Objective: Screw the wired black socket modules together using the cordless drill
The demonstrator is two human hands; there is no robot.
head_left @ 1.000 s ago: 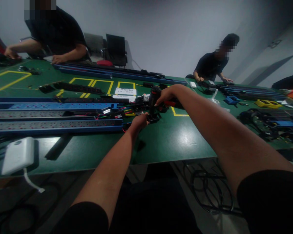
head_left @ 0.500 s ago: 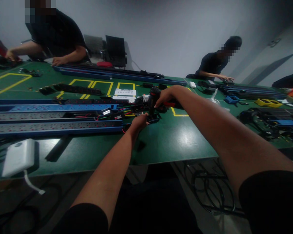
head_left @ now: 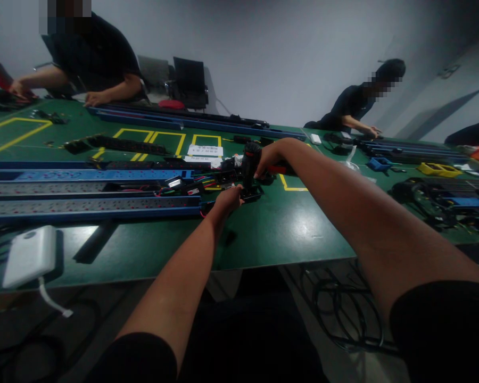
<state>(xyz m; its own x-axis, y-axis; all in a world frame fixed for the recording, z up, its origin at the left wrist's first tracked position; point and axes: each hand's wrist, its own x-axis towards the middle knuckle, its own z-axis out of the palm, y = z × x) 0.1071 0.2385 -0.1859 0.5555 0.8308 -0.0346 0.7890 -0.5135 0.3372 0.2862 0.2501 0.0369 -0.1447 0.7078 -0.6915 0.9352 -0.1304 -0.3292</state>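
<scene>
My right hand (head_left: 272, 154) is wrapped round the grip of a black and red electric screwdriver (head_left: 250, 158), which stands upright with its tip down on a small black part (head_left: 250, 192). My left hand (head_left: 228, 199) is closed on the near edge of that part, holding it against the green table (head_left: 287, 229). The part lies at the right end of a long blue power strip housing (head_left: 91, 207) with coloured wires (head_left: 183, 187) spilling from it.
More blue strips (head_left: 83, 174) lie to the left. A white box with a cable (head_left: 30, 255) sits at the near left edge. Paper labels (head_left: 205, 151) lie beyond. Two other people work at the far left (head_left: 96, 58) and far right (head_left: 355, 106). Cables (head_left: 435, 199) crowd the right.
My hands and the screwdriver have hardly moved. The person at the far right has leaned further right.
</scene>
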